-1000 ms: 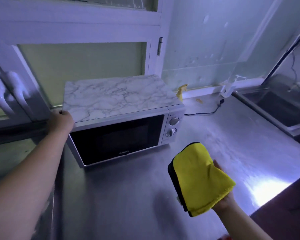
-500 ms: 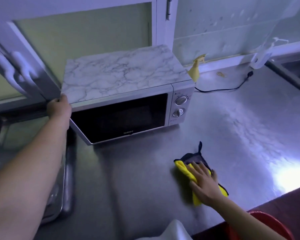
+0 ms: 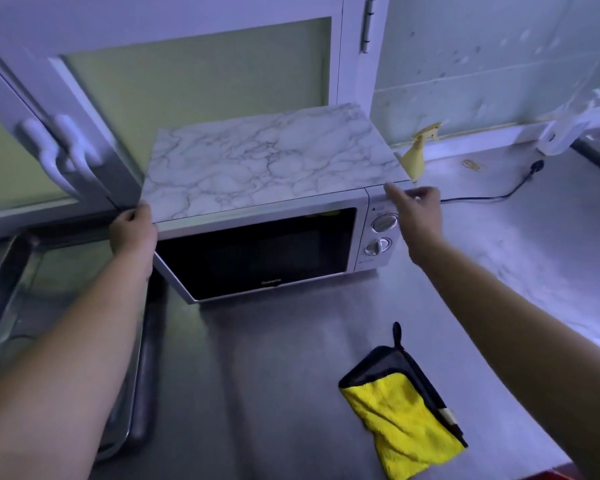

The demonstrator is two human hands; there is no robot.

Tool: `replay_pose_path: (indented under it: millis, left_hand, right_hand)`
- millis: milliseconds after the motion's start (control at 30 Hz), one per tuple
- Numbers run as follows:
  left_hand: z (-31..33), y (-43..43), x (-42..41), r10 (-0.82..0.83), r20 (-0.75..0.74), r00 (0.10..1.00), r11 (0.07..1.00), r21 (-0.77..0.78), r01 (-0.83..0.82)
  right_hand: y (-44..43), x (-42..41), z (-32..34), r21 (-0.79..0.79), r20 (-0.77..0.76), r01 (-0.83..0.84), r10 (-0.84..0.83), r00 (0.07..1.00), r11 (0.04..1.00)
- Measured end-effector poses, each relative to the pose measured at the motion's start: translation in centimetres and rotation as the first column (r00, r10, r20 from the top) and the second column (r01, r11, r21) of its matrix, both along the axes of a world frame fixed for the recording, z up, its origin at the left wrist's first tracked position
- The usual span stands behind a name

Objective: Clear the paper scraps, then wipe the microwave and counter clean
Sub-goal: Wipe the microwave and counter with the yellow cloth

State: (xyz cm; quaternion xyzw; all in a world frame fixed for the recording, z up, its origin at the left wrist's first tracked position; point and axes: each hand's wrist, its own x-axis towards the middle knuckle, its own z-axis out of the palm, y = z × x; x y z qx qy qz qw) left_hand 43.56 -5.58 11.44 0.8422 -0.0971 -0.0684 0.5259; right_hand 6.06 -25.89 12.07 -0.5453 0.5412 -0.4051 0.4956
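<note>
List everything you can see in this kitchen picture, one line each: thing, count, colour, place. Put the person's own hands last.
microwave: 1, silver with black door, marble-patterned top, on the counter by the window
counter: 1, steel grey, under the microwave
cloth: 1, yellow with dark edging, lying on the counter in front right
spray bottle: 1, yellow, right of the microwave, behind it
power cord: 1, black, on the counter at right
window handles: 2, white, at left
metal tray: 1, grey, left of the microwave
left hand: 1, grips the microwave's front left top corner
right hand: 1, at the microwave's front right top corner
</note>
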Motion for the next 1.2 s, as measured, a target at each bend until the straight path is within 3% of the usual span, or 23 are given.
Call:
replay_pose_path:
  millis: [67,133,233,367,533,733,933,1200]
  left_hand:
    - [-0.2,0.1,-0.1,-0.004,-0.046,0.999,0.999,-0.048,0.002]
    - [-0.3,0.2,-0.1,-0.015,-0.102,0.995,0.997,-0.083,0.006]
    - [-0.2,0.3,0.0,-0.073,-0.212,0.975,0.986,-0.160,0.039]
    - [0.0,0.4,0.5,-0.177,-0.299,0.938,0.964,-0.245,0.104]
    - [0.7,1.2,-1.9,-0.172,-0.299,0.939,0.980,-0.152,0.131]
    - [0.3,4.8,-11.3,0.012,-0.192,0.981,1.000,-0.007,-0.013]
    - [-0.2,7.9,-19.9,0.083,-0.144,0.986,0.988,0.140,-0.062]
    - [0.4,9.1,-20.6,0.052,-0.128,0.990,0.979,0.201,-0.026]
  right_hand:
    - [-3.1,2.5,1.7,0.082,0.127,0.081,-0.091,0.988,0.993]
    - [-4.5,3.4,1.5,0.119,0.089,0.131,-0.142,0.986,0.984]
    - [-5.1,3.1,-0.3,0.047,0.026,0.140,-0.142,0.990,0.989]
    - [-5.9,2.9,-1.0,0.047,0.088,0.115,-0.118,0.989,0.992]
    - [-7.2,2.1,-1.1,0.049,0.131,0.077,-0.083,0.988,0.996]
    - [-10.4,-0.2,-0.6,0.095,0.143,-0.070,0.056,0.988,0.993]
    - [-11.6,-0.8,-0.7,0.096,0.183,-0.135,0.116,0.976,0.986]
    - [-10.3,-2.5,-1.1,0.110,0.170,-0.089,0.069,0.983,0.990]
